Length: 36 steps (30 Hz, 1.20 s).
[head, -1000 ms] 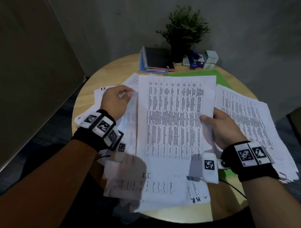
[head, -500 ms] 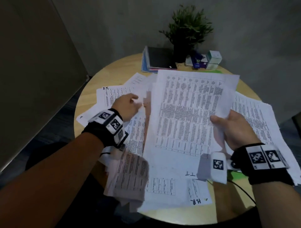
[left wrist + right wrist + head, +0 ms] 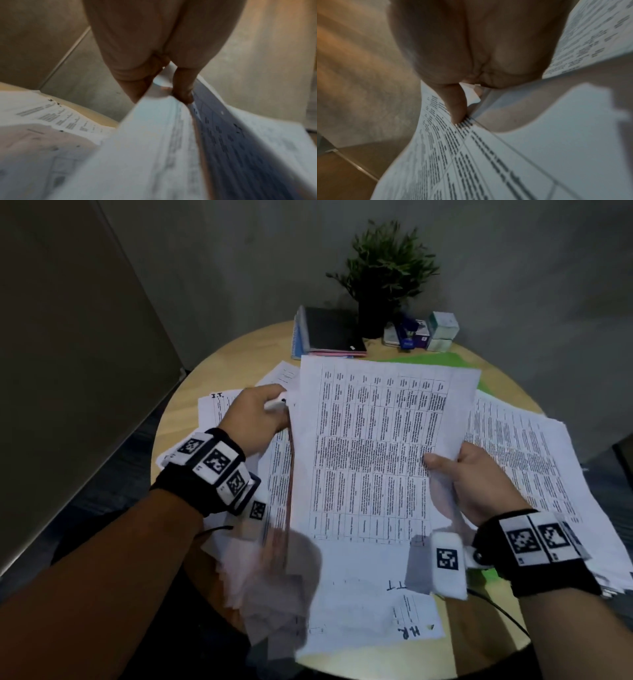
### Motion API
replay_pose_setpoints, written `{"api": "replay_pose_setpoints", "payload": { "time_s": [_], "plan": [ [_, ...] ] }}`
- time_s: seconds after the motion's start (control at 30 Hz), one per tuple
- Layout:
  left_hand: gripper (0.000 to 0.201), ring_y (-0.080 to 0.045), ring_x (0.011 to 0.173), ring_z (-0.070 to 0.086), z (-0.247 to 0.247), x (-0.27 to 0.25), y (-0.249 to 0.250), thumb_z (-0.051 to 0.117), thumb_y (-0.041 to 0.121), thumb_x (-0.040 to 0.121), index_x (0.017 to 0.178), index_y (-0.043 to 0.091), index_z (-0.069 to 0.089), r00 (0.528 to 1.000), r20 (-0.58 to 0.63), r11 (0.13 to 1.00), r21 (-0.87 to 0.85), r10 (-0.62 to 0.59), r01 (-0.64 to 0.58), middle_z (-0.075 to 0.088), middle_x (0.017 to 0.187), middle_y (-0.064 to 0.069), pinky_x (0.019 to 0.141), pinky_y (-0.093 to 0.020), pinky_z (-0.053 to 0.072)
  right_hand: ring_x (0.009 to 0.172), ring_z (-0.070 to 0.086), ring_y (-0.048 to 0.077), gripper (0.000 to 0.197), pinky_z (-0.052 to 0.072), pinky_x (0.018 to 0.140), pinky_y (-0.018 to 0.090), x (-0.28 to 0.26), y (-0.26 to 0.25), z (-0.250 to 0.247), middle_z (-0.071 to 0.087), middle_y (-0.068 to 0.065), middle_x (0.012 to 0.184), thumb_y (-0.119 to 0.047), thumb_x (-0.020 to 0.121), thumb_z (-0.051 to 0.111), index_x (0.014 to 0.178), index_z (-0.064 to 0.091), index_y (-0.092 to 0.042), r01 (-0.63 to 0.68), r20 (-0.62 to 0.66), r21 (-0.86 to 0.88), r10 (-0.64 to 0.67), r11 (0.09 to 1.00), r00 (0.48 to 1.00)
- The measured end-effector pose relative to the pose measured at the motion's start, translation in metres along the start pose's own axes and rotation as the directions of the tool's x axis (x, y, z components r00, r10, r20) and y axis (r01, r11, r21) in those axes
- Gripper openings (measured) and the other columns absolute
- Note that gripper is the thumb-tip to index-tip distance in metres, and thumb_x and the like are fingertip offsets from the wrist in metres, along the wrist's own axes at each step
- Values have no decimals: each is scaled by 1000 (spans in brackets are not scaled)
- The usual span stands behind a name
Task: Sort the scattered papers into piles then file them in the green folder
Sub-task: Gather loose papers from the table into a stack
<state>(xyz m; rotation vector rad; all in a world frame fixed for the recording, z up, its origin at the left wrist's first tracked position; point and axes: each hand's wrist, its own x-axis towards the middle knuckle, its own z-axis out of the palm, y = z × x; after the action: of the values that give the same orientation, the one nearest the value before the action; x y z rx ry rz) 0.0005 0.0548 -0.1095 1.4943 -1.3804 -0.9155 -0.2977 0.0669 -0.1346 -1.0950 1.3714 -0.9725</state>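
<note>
Sorting is in hand: our right hand (image 3: 479,481) pinches a printed table sheet (image 3: 373,453) by its right edge, raised over the loose papers (image 3: 387,604) on the round surface (image 3: 239,354). Our left hand (image 3: 253,419) grips a blurred sheaf (image 3: 274,508) at its top. The green folder (image 3: 431,359) lies beyond, mostly covered. Next, we judge, the sheet needs laying on its matching pile.

Loose papers (image 3: 534,467) cover most of the tabletop (image 3: 222,361), bare wood showing only along its left rim, while notebooks (image 3: 329,333), potted plant (image 3: 383,275) and small boxes (image 3: 442,332) block the far edge.
</note>
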Motion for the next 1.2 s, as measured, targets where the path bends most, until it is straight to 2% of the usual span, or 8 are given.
{"api": "replay_pose_setpoints", "payload": {
  "time_s": [0.13,0.23,0.33,0.5,0.63,0.83,1.03,1.2],
  "plan": [
    [10,-21,75,60,-1,1,8,63,-4,87,92,2,69,1000,11,983,-181,-24,26,67,86,-15,67,-30,51,55,64,10,17,49,52,17,-6,-2,14,69,-2,63,1,95,50,92,60,-12,-11,48,176,2,984,999],
    [19,-23,73,60,3,6,10,64,1,89,85,20,65,997,-68,976,-216,-45,29,68,82,-10,63,-35,53,67,57,37,33,55,68,19,-10,0,21,63,24,92,3,95,49,118,61,-18,13,125,185,-37,983,991],
    [22,-20,72,66,7,8,11,67,10,90,107,18,57,988,-122,952,-301,-94,54,70,86,-5,62,-32,57,97,68,22,47,51,77,19,-7,1,21,70,5,112,9,93,47,135,49,-13,42,78,180,-57,983,995],
    [45,-25,96,68,13,-3,-1,52,43,97,131,13,49,953,97,910,-282,-287,303,70,105,-11,86,-36,53,83,71,7,37,56,63,21,-8,-9,16,70,-3,103,8,94,47,124,55,-10,46,6,262,-50,964,999],
    [43,-20,117,61,26,-22,-12,57,3,95,135,17,49,970,103,954,-189,-218,235,65,124,0,102,-38,47,110,63,17,47,51,92,30,-2,-9,21,63,4,125,10,92,49,135,48,-7,72,-20,265,-69,962,997],
    [47,-23,116,61,26,-14,-10,50,-9,92,125,24,49,986,-16,955,-249,-168,159,64,126,-5,101,-41,48,128,51,21,54,31,113,47,2,-2,26,57,2,136,7,89,56,136,50,-20,33,106,79,-42,996,994],
    [51,-14,121,47,33,-23,-23,48,-1,98,144,19,37,968,34,967,-42,-249,250,50,123,11,96,-24,36,119,58,20,43,36,110,44,2,-3,30,66,-3,122,7,87,59,114,61,-27,-4,127,-22,7,1000,992],
    [42,-21,102,62,48,-22,-22,56,0,94,130,18,46,958,93,954,-110,-270,280,63,117,-2,91,-37,51,107,64,23,35,46,99,48,2,-10,13,69,-1,115,-6,90,59,122,60,-22,-54,-29,-136,51,989,998]
  ]
}}
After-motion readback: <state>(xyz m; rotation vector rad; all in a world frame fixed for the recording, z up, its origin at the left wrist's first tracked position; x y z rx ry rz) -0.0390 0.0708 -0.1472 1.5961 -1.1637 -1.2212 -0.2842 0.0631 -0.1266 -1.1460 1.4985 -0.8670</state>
